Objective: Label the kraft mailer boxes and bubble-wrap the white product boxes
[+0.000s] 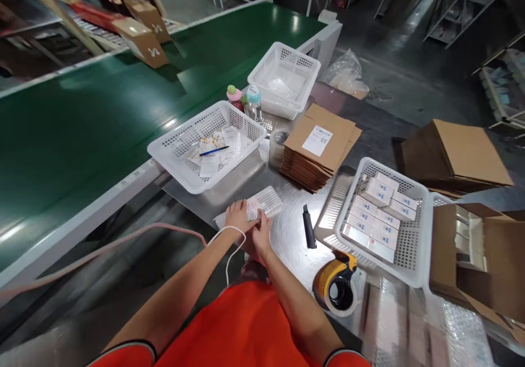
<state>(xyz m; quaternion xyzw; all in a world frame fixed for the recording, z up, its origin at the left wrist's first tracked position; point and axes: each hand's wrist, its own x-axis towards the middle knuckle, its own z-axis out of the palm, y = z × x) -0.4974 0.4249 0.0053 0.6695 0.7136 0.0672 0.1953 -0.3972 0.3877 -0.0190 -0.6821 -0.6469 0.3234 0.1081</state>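
A small package in clear bubble wrap [268,201] lies at the near edge of the metal table. Across its left part rests my left hand [239,217], back upward, its fingers closed over the wrap. My right hand [261,232] pinches the near edge of the wrap, thumb close to the left fingers. What the wrap contains cannot be made out. A white cord [233,229] loops by my left wrist. To the right on the tabletop are a black box cutter [309,226] and a yellow-and-black tape dispenser [336,282].
A white basket [180,171] holds papers and a blue pen; another basket [305,82] stands behind two bottles. Flat cardboard mailers [340,156] are stacked mid-table. On the right, a basket [424,236] holds small white boxes beside an open carton [443,246]. A green conveyor [123,104] runs left.
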